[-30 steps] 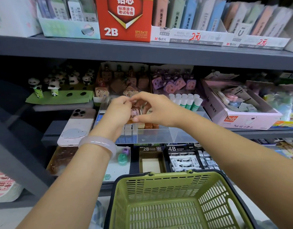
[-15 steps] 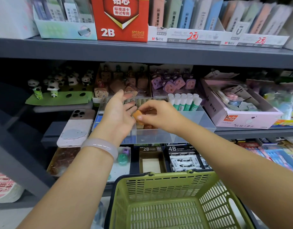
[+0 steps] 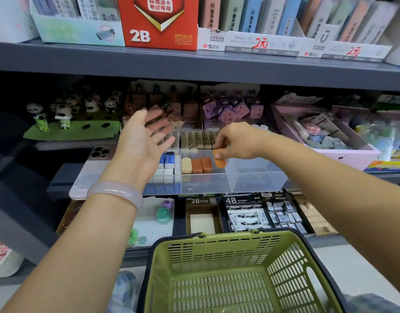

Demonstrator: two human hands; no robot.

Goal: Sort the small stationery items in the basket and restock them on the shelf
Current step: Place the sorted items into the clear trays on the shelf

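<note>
My right hand [image 3: 236, 141] pinches a small orange eraser [image 3: 219, 161] and holds it inside a clear plastic tray [image 3: 257, 179] on the middle shelf, just right of a short row of beige and brown erasers [image 3: 196, 165]. My left hand [image 3: 145, 141] hovers over the tray's left end with spread, blurred fingers and holds nothing. A pale bangle sits on that wrist. Blue and white erasers [image 3: 168, 168] fill the tray's left section. The green basket [image 3: 235, 274] stands below my arms, and no items show inside it.
A grey shelf [image 3: 217, 66] above carries a red 2B box [image 3: 158, 21] and pastel packs. Panda figures [image 3: 63, 114], purple sharpeners [image 3: 235, 109] and a pink box [image 3: 343, 152] line the middle shelf. A phone [image 3: 93, 168] lies left of the tray. Boxes marked 2B and 4B [image 3: 244, 213] sit lower.
My right hand has carried the orange eraser to the right and down into the tray. My left hand has let go, opened wide and moved away to the left.
</note>
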